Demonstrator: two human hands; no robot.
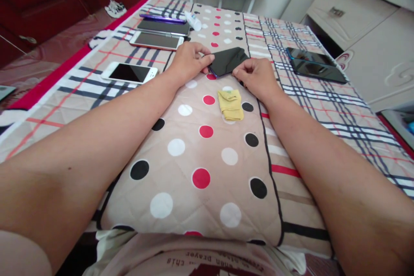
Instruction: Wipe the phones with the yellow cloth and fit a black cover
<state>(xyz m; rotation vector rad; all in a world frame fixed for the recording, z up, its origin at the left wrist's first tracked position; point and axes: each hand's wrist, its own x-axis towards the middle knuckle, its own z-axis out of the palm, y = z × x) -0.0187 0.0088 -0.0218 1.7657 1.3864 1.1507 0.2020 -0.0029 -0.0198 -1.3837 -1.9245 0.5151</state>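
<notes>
Head view, both arms stretched forward over a quilted bed cover [207, 155] printed with dots and plaid. Dark phone [228, 61] lies flat on the cover, screen up, turned at a slant between the two hands. Left hand [188, 61] grips its left end, thumb and fingers closed on the edge; right hand [255, 75] pinches the near right corner, fingers curled shut on it. Hands apart, one at each end of the phone. Folded yellow cloth [230, 104] sits just beside, nearer the body, not touched. Judgement: phone is rigid, thin, fairly light; glass face looks glossy and so likely slippery and fragile, prone to smudging. Best held by the side edges or corners, not the face. White phone [130, 72] and a gold-edged phone [157, 40] lie well to the left; two dark phones [315, 65] to the right; small white bottle [193, 20] farther up
</notes>
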